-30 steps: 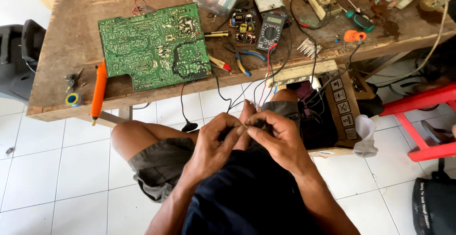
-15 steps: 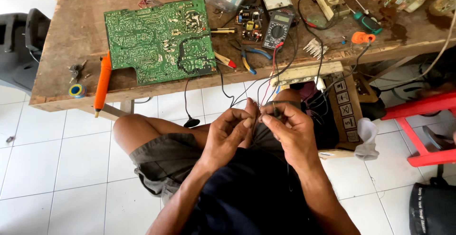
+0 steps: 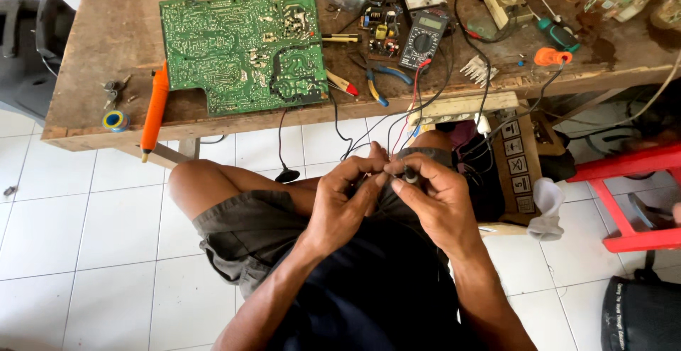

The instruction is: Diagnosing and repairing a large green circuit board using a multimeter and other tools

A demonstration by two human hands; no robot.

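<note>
Below the wooden workbench (image 3: pixel 92 95), both hands' fingers (image 3: pixel 369 181) pinching a small dark part (image 3: pixel 410 176).

green circuit board (image 3: pixel 245 46), orange tool (image 3: pixel 154 110), red stool (image 3: pixel 631 195)

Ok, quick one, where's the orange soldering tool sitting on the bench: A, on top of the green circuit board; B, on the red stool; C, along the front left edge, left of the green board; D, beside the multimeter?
C: the orange soldering tool lies along the bench's front left edge, left of the green circuit board.
</note>
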